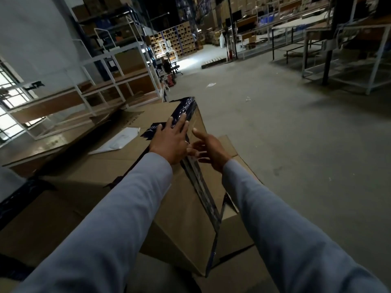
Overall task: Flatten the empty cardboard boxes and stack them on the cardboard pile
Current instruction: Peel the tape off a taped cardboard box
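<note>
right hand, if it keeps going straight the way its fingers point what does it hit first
Most likely the brown face of the cardboard box just ahead of the right hand, beside the dark tape that the left hand presses. Depth is unclear from this view.

No legible text, only blurred lettering on tape [184,108]

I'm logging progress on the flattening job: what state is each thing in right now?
Cardboard box: not yet flat, taped panel raised at a slant.
Left hand: open, straight fingers pressing the taped panel.
Right hand: open, fingers spread, holding nothing.
Cardboard pile: flattened, lying under the box.
White sheet: lying flat on cardboard.
</note>
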{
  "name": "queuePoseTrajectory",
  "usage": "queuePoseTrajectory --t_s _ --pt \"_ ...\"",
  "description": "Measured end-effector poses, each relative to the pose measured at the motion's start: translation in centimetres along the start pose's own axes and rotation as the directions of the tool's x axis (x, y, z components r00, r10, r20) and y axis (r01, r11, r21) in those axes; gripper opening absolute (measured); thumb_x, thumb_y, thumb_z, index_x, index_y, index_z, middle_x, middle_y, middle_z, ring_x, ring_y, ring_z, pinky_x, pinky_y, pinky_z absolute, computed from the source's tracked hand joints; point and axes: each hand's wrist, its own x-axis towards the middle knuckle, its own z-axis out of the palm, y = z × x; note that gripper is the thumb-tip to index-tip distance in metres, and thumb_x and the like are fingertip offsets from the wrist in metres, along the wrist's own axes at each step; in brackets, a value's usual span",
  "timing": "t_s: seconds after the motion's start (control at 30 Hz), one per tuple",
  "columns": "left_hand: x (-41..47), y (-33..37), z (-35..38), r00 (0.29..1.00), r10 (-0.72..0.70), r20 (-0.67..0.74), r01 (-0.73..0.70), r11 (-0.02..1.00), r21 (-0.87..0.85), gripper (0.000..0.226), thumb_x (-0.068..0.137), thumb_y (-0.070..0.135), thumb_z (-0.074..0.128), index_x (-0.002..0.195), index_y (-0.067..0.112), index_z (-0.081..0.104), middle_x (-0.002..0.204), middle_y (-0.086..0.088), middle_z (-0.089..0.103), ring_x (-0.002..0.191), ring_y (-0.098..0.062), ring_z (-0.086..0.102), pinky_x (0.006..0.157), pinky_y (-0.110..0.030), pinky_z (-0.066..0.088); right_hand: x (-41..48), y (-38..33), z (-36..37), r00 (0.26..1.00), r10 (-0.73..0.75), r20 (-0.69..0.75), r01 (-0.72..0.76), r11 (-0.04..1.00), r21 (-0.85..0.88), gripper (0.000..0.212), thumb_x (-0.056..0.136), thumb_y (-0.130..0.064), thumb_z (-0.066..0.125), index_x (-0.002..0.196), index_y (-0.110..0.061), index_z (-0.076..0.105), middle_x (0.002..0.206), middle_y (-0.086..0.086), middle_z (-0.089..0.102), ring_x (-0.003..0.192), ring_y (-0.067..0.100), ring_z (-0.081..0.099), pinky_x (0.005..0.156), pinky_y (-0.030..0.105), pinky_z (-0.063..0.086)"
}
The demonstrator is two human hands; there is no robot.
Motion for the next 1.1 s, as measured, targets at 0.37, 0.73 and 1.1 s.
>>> queuePoseTrajectory --t_s 0.37,0.73,1.1 --pt "0.5 -0.8 -0.8 0.999 0.018 0.047 -0.015 0.998 -0.06 0.108 0.082 0.082 0.04 0.159 0.02 -0.004 0.164 0.005 -0.022 0.152 -0.029 -0.008 0.122 -0.054 0.008 2.3 0.7 0.2 0.987 -0.159 -0.012 0.157 0.983 -0.091 0.037 0.094 -0.027 0.065 0.094 0.01 0.066 0.078 0.018 0.065 0.07 0.025 0.063 0.067 0.034 0.053" --pt "1.6 -0.5 -1.4 0.995 0.064 0.078 -0.055 0.993 -0.109 0.095 0.084 0.082 0.015 0.159 0.025 0.001 0.164 0.008 -0.019 0.152 -0.031 -0.005 0.122 -0.055 0.007 3.3 4.1 -1.4 0.919 -0.371 -0.133 0.247 0.805 -0.539 0.029 0.099 -0.022 0.051 0.079 -0.008 0.067 0.075 0.012 0.068 0.073 0.031 0.063 0.069 0.045 0.051" --pt "2.5 -1.3 -0.1 0.999 0.043 0.008 -0.044 0.999 0.024 0.087 0.093 0.065 0.046 0.159 0.028 0.004 0.165 0.006 -0.017 0.152 -0.031 0.0 0.121 -0.053 0.014 -4.4 24.3 -13.3 0.982 -0.03 -0.186 -0.105 0.731 -0.674 0.03 0.101 -0.02 0.051 0.072 -0.026 0.056 0.07 -0.009 0.057 0.066 0.007 0.054 0.059 0.017 0.038"
